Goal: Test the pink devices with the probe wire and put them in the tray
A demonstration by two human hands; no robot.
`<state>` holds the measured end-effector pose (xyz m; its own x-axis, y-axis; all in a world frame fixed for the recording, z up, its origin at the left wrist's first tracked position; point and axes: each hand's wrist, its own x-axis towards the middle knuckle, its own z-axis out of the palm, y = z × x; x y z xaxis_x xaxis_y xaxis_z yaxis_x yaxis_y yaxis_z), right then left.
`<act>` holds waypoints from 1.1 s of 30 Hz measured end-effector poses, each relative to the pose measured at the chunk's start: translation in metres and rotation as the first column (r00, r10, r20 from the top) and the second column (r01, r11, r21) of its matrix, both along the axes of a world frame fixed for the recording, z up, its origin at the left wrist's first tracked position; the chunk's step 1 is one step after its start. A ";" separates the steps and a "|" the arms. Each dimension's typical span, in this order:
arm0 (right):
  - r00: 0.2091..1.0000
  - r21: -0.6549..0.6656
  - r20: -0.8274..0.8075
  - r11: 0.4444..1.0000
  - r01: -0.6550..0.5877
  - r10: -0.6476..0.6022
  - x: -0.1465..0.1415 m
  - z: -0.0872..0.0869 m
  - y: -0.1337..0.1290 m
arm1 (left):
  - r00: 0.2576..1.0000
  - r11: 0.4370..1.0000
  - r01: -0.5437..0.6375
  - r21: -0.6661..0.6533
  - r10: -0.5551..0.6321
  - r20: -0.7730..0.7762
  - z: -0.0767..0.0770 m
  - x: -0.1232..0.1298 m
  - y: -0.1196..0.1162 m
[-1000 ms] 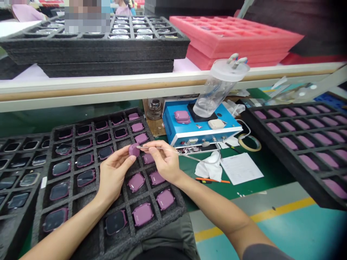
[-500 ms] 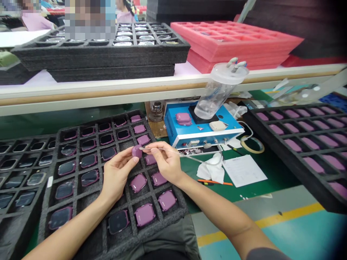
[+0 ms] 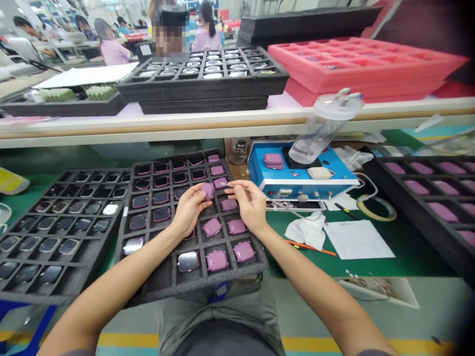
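Over a dark foam tray (image 3: 200, 279), my left hand (image 3: 187, 210) pinches a purple watch case (image 3: 208, 191). Just right of it, my right hand (image 3: 248, 203) holds a thin pen-like tool joined to a clear tube (image 3: 282, 210); the tool's tip points left and is a short gap away from the case. Purple cases (image 3: 217, 260) fill the tray's right columns, and purple-rimmed pieces with dark screens (image 3: 162, 213) lie in its left columns.
A blue machine (image 3: 304, 183) bears a clear cylinder (image 3: 319, 128). Other foam trays stand left (image 3: 55, 291) and right (image 3: 419, 217). A white paper (image 3: 359, 240), tissue (image 3: 308, 230) and tape roll (image 3: 376, 207) lie right. Behind, a shelf (image 3: 222, 123) holds black and red trays; people sit beyond.
The view has turned left, so everything stands further right in it. The tool's tip, which was at the purple case, is now a little away from it. Both hands keep their hold.
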<state>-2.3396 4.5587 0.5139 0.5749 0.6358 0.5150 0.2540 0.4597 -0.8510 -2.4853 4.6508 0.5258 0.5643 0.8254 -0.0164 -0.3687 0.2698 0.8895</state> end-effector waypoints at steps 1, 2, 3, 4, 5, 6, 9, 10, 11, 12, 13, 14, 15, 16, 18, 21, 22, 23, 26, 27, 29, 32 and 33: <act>1.000 -0.020 0.017 1.000 -0.001 0.001 0.000 -0.001 0.001 | 1.000 1.000 0.003 0.018 -0.003 -0.002 0.000 0.000 0.000; 1.000 -0.045 0.031 0.999 -0.002 0.003 0.001 -0.001 0.002 | 1.000 0.999 -0.005 0.047 0.005 -0.005 0.000 0.000 0.000; 0.999 -0.072 0.037 0.997 -0.002 0.005 0.001 -0.002 0.004 | 1.000 0.997 -0.019 0.081 0.019 -0.007 0.000 0.000 0.000; 0.999 -0.097 0.034 0.995 -0.001 0.005 0.002 -0.002 0.005 | 0.999 0.993 -0.034 0.114 0.035 -0.009 -0.001 0.000 0.000; 1.000 -0.116 0.025 0.993 0.001 0.002 0.003 -0.003 0.007 | 0.999 0.989 -0.045 0.142 0.047 -0.012 -0.002 0.001 0.000; 1.000 -0.127 0.013 0.992 0.005 -0.004 0.004 -0.003 0.009 | 0.998 0.985 -0.048 0.165 0.052 -0.019 -0.003 0.001 0.000; 1.000 -0.129 0.005 0.992 0.012 -0.012 0.005 -0.003 0.013 | 0.998 0.972 -0.040 0.231 0.050 -0.038 -0.005 0.002 0.001; 1.000 -0.130 0.008 0.991 0.012 -0.011 0.005 -0.003 0.013 | 0.998 0.964 -0.043 0.261 0.054 -0.037 -0.006 0.002 0.002; 1.000 -0.132 0.009 0.991 0.012 -0.011 0.005 -0.003 0.013 | 0.998 0.954 -0.047 0.298 0.060 -0.034 -0.007 0.002 0.002; 1.000 -0.135 0.009 0.991 0.013 -0.012 0.005 -0.003 0.013 | 0.997 0.940 -0.050 0.338 0.065 -0.035 -0.007 0.002 0.002; 1.000 -0.138 0.008 0.990 0.014 -0.013 0.004 -0.003 0.013 | 0.997 0.925 -0.047 0.378 0.069 -0.043 -0.008 0.002 0.001; 1.000 -0.143 0.005 0.990 0.013 -0.013 0.004 -0.002 0.013 | 0.996 0.909 -0.039 0.416 0.070 -0.059 -0.009 0.002 0.001; 1.000 -0.149 0.000 0.989 0.011 -0.012 0.005 -0.003 0.013 | 0.995 0.893 -0.027 0.449 0.070 -0.078 -0.009 0.002 0.000; 1.000 -0.157 -0.008 0.988 0.008 -0.009 0.005 -0.003 0.013 | 0.993 0.881 -0.015 0.474 0.068 -0.096 -0.010 0.002 0.000; 1.000 -0.176 -0.029 0.984 -0.005 0.000 0.006 -0.004 0.014 | 0.990 0.866 0.009 0.500 0.061 -0.124 -0.011 0.001 -0.001; 0.998 -0.207 -0.069 0.978 -0.023 0.008 0.008 -0.007 0.016 | 0.985 0.860 0.038 0.509 0.053 -0.164 -0.012 0.001 -0.003; 0.997 -0.214 -0.081 0.976 -0.024 0.007 0.009 -0.007 0.016 | 0.983 0.859 0.046 0.510 0.054 -0.178 -0.012 0.001 -0.004; 0.996 -0.220 -0.089 0.975 -0.024 0.005 0.009 -0.007 0.015 | 0.980 0.858 0.051 0.512 0.055 -0.190 -0.011 0.001 -0.005; 0.996 -0.241 -0.088 0.970 -0.031 0.010 0.006 -0.001 0.012 | 0.973 0.864 0.048 0.501 0.074 -0.220 -0.009 -0.001 -0.008; 0.996 -0.251 -0.083 0.967 -0.039 0.019 0.005 0.002 0.013 | 0.968 0.874 0.042 0.483 0.085 -0.238 -0.009 -0.002 -0.007; 0.996 -0.271 -0.084 0.962 -0.046 0.024 0.003 0.009 0.018 | 0.958 0.905 0.008 0.425 0.115 -0.262 -0.009 -0.001 -0.002; 0.990 -0.292 -0.141 0.955 -0.046 0.005 0.005 0.029 0.029 | 0.940 0.948 -0.038 0.317 0.141 -0.309 -0.003 0.005 0.010; 0.985 -0.297 -0.172 0.953 -0.052 0.000 0.005 0.038 0.031 | 0.932 0.959 -0.034 0.282 0.132 -0.339 0.001 0.007 0.012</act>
<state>-2.3345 4.5894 0.5523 0.6182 0.7613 0.1955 0.0866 0.1813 -0.9796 -2.4784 4.6630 0.5266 0.4918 0.8703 0.0266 -0.0307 -0.0132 0.9994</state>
